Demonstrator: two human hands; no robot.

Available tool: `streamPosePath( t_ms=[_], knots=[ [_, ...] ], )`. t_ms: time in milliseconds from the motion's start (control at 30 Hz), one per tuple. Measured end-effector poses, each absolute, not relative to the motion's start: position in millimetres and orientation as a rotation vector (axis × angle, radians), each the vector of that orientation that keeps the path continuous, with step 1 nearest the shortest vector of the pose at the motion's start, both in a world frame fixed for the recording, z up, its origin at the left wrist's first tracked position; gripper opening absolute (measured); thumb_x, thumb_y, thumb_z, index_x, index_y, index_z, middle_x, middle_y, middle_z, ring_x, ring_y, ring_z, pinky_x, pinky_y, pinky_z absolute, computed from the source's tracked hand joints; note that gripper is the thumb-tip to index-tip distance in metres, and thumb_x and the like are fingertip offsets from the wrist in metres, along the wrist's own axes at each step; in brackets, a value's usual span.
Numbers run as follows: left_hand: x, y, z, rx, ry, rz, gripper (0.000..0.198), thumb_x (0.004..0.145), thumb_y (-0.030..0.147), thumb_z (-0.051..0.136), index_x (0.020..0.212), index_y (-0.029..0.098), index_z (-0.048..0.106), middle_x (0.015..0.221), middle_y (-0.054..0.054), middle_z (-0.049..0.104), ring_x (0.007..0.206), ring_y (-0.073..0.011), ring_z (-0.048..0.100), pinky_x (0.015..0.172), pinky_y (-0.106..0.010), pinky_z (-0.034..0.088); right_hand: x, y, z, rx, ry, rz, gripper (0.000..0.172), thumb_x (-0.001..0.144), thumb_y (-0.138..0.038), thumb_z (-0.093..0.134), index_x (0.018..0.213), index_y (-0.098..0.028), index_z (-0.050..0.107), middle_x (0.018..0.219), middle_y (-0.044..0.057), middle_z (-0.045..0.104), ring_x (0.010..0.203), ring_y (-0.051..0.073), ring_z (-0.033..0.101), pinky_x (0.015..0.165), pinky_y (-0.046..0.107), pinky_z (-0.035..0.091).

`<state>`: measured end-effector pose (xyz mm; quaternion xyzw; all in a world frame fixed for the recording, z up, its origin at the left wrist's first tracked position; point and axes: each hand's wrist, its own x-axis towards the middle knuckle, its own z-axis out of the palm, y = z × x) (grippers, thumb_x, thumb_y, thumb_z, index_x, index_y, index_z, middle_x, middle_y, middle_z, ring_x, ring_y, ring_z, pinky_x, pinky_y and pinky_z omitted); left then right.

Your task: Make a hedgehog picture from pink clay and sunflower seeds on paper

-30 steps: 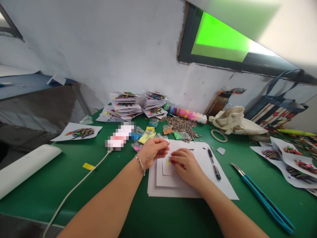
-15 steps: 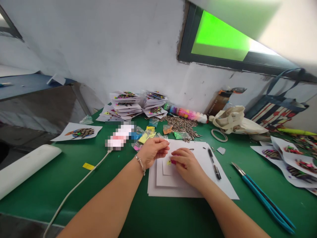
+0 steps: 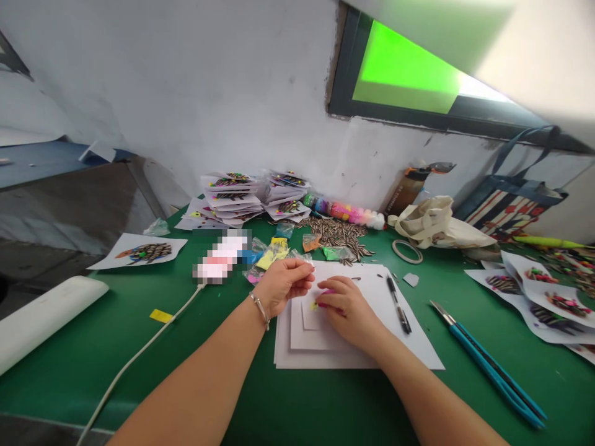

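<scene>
Green table [image 3: 186, 378] fills the foreground, its far edge against the wall. On it, in front of the person, large white sheets [image 3: 413, 353], stacked slightly askew; on these a smaller white sheet [image 3: 320, 340]. A blue-handled tool [image 3: 493, 365] with metal tip lies to the right of the stack, apart from it. Right hand [image 3: 348, 310]: above the papers, palm down, fingers bent and partly spread, none fully closed into a fist; firmness of grip cannot be told. Left hand [image 3: 286, 288]: beside it, raised at the stack's left edge, thumb and forefinger brought together in a pinch, other fingers curled in; whether a tiny item sits between the tips is too small to tell. Black pen [image 3: 398, 303] on the sheets, right of the right hand. Small white card [image 3: 313, 319] on the smaller sheet, partly covered by right fingers. Pink piece [image 3: 327, 292] showing at those fingers, mostly hidden. Yellow bit [image 3: 314, 306] on the card, just beside the fingertips.
</scene>
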<state>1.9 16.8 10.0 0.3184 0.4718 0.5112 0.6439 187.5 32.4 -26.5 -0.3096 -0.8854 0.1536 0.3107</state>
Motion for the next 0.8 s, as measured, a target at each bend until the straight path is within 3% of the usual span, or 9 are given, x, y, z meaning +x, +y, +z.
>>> streamPosePath(
  t_ms=[367,800],
  knots=[
    [4.1,17.5,3.5,0.678,1.063,1.056,0.026,0.069,0.033,0.077,0.078,0.011,0.066,0.064,0.000,0.062,0.050,-0.0042,0.055,0.047,-0.014,0.044,228.1,59.5,-17.9,-1.314,-1.829,0.518,0.028,0.079,-0.024,0.049,0.098,-0.020,0.070,0.105,0.008,0.069,0.102,0.024,0.060,0.092,0.042,0.046],
    [4.1,19.8,2.5,0.660,1.061,1.032,0.024,0.073,0.033,0.074,0.075,0.011,0.065,0.061,0.000,0.061,0.046,-0.0041,0.053,0.044,-0.013,0.041,231.4,74.0,-26.8,-1.445,-1.979,0.406,0.033,0.079,-0.017,0.046,0.101,-0.016,0.070,0.107,0.010,0.069,0.104,0.026,0.060,0.094,0.044,0.043]
  ],
)
